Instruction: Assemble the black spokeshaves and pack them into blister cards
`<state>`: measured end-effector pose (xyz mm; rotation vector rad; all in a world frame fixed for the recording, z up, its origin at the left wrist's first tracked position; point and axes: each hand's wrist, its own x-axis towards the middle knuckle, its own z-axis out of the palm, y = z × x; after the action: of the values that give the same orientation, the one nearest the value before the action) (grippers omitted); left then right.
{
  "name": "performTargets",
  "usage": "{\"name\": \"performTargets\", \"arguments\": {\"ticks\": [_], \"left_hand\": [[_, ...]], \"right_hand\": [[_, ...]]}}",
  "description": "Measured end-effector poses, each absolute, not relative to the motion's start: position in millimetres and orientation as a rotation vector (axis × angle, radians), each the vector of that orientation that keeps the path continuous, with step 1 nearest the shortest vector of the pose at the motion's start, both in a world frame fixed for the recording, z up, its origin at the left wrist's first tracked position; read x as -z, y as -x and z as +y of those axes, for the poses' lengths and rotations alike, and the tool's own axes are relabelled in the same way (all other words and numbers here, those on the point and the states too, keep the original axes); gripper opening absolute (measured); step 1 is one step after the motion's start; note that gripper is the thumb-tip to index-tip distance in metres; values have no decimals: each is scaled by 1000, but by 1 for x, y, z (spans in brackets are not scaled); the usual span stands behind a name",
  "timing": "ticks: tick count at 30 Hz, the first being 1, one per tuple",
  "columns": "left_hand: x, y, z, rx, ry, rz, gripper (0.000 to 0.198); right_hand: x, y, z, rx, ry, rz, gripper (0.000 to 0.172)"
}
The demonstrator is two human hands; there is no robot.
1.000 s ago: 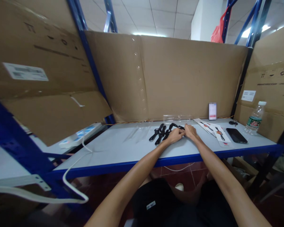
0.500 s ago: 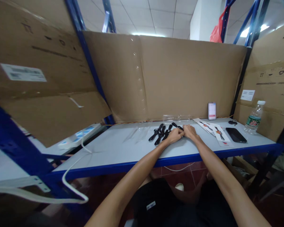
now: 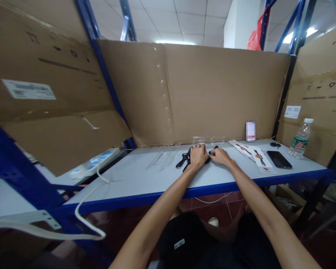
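Several black watch straps (image 3: 184, 160) lie in a small pile on the grey shelf top (image 3: 140, 175). My left hand (image 3: 198, 156) rests over the right part of that pile, fingers curled down onto the straps. Just to its right, my right hand (image 3: 218, 155) pinches the end of one black strap (image 3: 212, 151). Clear plastic packaging (image 3: 210, 140) lies right behind both hands, against the cardboard wall.
Printed watch cards (image 3: 254, 155) and a black phone (image 3: 279, 159) lie right of my hands. A water bottle (image 3: 300, 138) stands at the far right, a small card (image 3: 251, 131) leans on the cardboard (image 3: 212, 89). A white power strip (image 3: 93, 162) and cable (image 3: 84, 201) sit left.
Both hands have moved left and slightly back. My left hand now covers the strap pile, where earlier it sat to the pile's right beside my right hand.
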<state>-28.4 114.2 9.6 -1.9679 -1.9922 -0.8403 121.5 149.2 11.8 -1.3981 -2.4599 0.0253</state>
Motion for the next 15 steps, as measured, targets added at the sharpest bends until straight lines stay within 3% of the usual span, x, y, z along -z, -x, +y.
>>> {"name": "performTargets", "arguments": {"ticks": [7,15], "left_hand": [[1,36,119,557,1908,-2225,47],[7,37,123,507,1996,-2203,49]], "right_hand": [[-10,-126,154,46,1621,-2230,32],[-8,-128,158,13,1628,-2235,44]]}}
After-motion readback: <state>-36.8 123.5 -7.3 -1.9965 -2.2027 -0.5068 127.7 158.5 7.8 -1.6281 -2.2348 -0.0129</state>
